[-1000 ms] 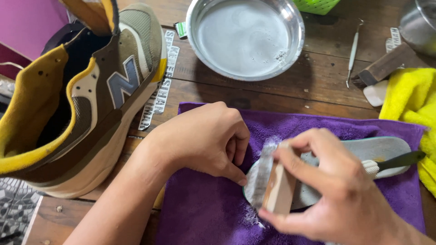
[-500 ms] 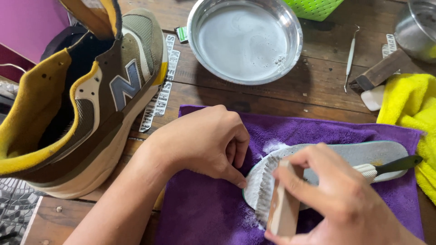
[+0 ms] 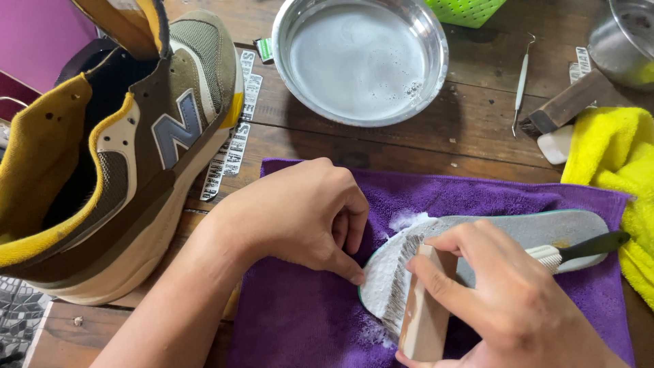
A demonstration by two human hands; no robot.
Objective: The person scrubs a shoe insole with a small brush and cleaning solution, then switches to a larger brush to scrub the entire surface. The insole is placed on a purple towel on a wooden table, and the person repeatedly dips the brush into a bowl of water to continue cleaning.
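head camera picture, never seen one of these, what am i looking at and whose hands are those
The picture comes from a camera worn on a person's head, looking down at their own two bare hands over a wooden table. The left hand presses down the end of a grey shoe insole, which lies on a purple towel. The right hand holds a wooden-handled brush with its bristles on the soapy insole. A second, black-handled brush rests on the insole. Around them are a brown and yellow sneaker, a metal bowl of foamy water and a yellow cloth.
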